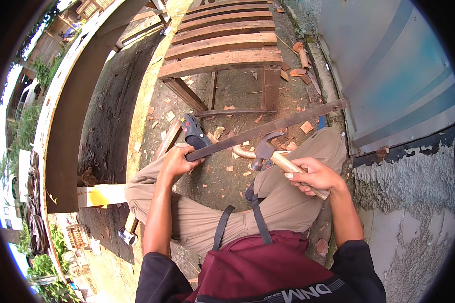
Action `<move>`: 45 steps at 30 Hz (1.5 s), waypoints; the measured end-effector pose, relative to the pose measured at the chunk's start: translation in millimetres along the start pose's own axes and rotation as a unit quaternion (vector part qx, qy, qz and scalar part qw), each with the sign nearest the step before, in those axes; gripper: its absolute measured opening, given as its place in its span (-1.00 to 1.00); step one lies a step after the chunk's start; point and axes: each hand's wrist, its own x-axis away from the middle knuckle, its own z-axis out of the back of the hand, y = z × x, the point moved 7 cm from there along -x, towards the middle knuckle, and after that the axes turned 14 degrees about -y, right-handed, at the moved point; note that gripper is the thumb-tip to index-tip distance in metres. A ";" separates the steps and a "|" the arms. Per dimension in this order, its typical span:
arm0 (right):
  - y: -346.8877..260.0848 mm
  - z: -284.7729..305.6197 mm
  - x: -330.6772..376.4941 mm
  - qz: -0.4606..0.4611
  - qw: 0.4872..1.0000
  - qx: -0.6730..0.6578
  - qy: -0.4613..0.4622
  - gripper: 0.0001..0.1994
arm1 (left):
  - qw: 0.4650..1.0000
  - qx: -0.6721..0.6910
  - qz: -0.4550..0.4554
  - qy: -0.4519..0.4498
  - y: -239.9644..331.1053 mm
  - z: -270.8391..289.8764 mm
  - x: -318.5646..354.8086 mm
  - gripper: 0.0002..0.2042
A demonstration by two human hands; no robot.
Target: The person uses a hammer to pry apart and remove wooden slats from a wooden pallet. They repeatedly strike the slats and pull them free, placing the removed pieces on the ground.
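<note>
My left hand grips the near end of a long dark wooden slat that runs up and to the right across my knees toward the wall. My right hand is closed around the pale wooden handle of a claw hammer. The hammer's dark steel head sits just below the slat, near its middle, claw pointing up. I am seated with my legs in tan trousers spread apart.
A slatted wooden bench frame stands ahead. A black sandal lies on dirt strewn with wood chips. A blue metal sheet and rough plaster wall close the right side. A curved wooden beam runs along the left.
</note>
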 end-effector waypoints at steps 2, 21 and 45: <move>2.4 -0.8 -8.0 0.005 1.000 -0.020 0.006 -0.72 | 1.000 0.017 -0.022 0.005 -14.1 -8.7 0.5 -0.71; -37.0 30.2 -222.1 -0.256 0.958 0.126 0.011 -0.86 | 0.895 0.331 0.213 -0.212 -94.0 -290.0 -19.3 -0.50; -70.8 79.1 -437.2 -0.036 0.962 0.201 0.183 -0.63 | 0.828 0.496 0.253 -0.062 -124.3 -327.3 -112.3 -0.51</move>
